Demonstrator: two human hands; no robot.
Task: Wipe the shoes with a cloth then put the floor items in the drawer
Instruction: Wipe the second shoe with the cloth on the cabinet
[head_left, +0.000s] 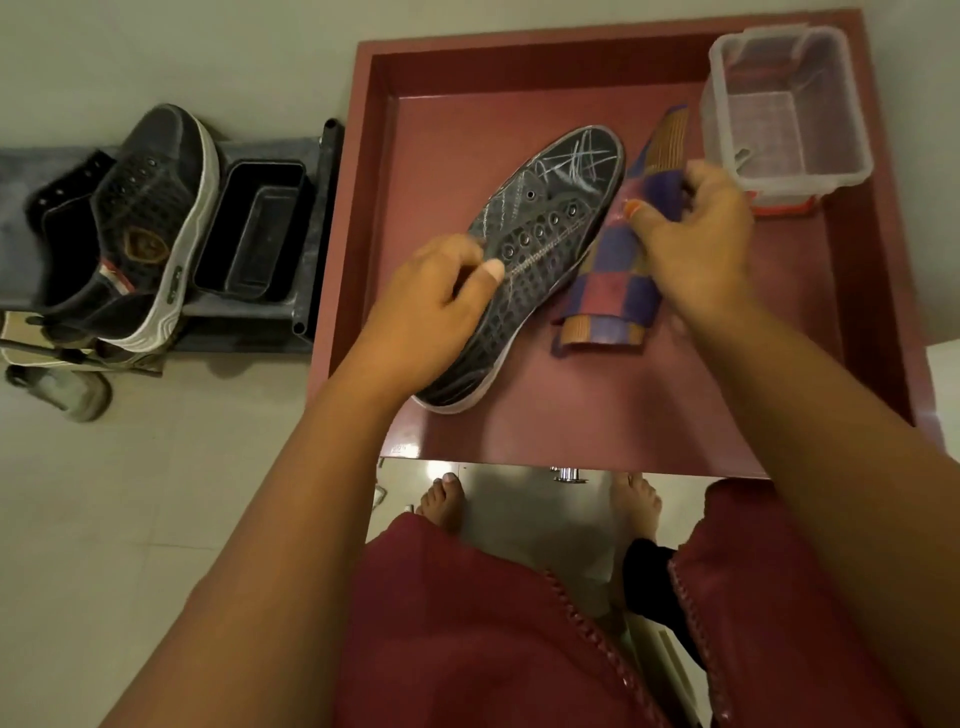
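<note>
A dark shoe (540, 244) lies on its side on the floor of the open reddish-brown drawer (623, 410), toe pointing away from the person. The left hand (431, 312) grips this shoe at its heel half, fingers curled over the upper and the thumb pressed beside the row of metal eyelets. The upper looks like a woven or perforated grid, scuffed with pale scratch marks near the toe, and a light rubber sole edges it. Just right of the shoe, touching its side, lies a checked cloth (618, 280) in purple, red and orange, folded into a long soft strip. The right hand (691, 228) pinches the far part of that cloth, fingers curled round it. Beyond the shoe, in the drawer's far right corner, stands a clear, rectangular plastic container (784, 114) with a red lid under it. Left of the shoe, outside the drawer, a second dark shoe (150, 218) with a thick white sole leans on a grey rack (306, 239) beside a black rectangular tray (254, 228).
</note>
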